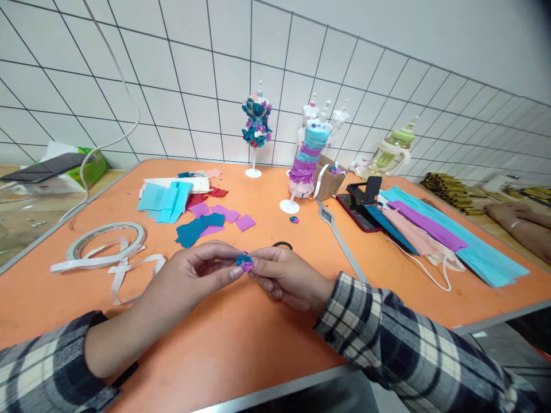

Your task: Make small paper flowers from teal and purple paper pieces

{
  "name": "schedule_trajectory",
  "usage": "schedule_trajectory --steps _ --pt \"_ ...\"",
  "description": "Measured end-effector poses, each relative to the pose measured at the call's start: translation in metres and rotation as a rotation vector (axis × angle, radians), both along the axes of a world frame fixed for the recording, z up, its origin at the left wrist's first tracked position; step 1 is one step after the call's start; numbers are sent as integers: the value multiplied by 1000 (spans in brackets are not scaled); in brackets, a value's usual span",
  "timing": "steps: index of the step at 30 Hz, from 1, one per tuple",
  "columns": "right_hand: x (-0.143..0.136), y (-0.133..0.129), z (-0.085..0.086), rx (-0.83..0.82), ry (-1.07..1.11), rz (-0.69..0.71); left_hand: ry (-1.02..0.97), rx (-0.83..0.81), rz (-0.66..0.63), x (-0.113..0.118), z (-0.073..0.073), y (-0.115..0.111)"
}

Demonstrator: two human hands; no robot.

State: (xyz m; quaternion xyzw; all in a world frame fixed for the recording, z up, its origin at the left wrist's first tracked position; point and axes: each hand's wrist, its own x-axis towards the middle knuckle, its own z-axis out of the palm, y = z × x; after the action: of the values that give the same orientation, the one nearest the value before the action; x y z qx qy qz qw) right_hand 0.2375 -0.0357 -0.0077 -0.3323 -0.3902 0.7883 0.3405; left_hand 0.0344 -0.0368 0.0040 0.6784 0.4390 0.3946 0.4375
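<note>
Between my two hands, over the front middle of the orange table [206, 338], is a small crumpled paper flower [245, 262] in teal and purple. My left hand [202, 272] pinches it between thumb and forefinger from the left. From the right, the thumb and fingers of my right hand [286, 275] close on the same flower. A similar tiny flower [294, 219] lies beyond my right hand. Teal paper pieces [196, 229] and purple paper squares [245, 222] are spread beyond my left hand. Part of a black ring-shaped handle [283, 245] shows behind my right hand.
A roll of white tape [105, 241] with loose strips lies left. Small dress forms [307, 160] and another covered in flowers [257, 123] stand at the back. Right are a phone [359, 212], folded crepe paper [456, 235] and a green-lidded bottle [390, 152]. Another person's arm [520, 221] rests far right.
</note>
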Motion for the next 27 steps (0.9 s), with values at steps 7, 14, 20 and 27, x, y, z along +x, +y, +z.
schedule_trajectory --steps 7,14,20,27 --pt "-2 -1 -10 214 -231 -50 -114 -112 -6 5 -4 -3" --pt "2 -3 2 409 -366 -101 -147 -227 5 -1 -9 -4" --pt "3 -2 -1 433 -347 -75 -189 -289 -78 -2 -6 -4" --pt "0 -3 1 391 -383 -116 -116 -324 -53 -1 -5 -2"
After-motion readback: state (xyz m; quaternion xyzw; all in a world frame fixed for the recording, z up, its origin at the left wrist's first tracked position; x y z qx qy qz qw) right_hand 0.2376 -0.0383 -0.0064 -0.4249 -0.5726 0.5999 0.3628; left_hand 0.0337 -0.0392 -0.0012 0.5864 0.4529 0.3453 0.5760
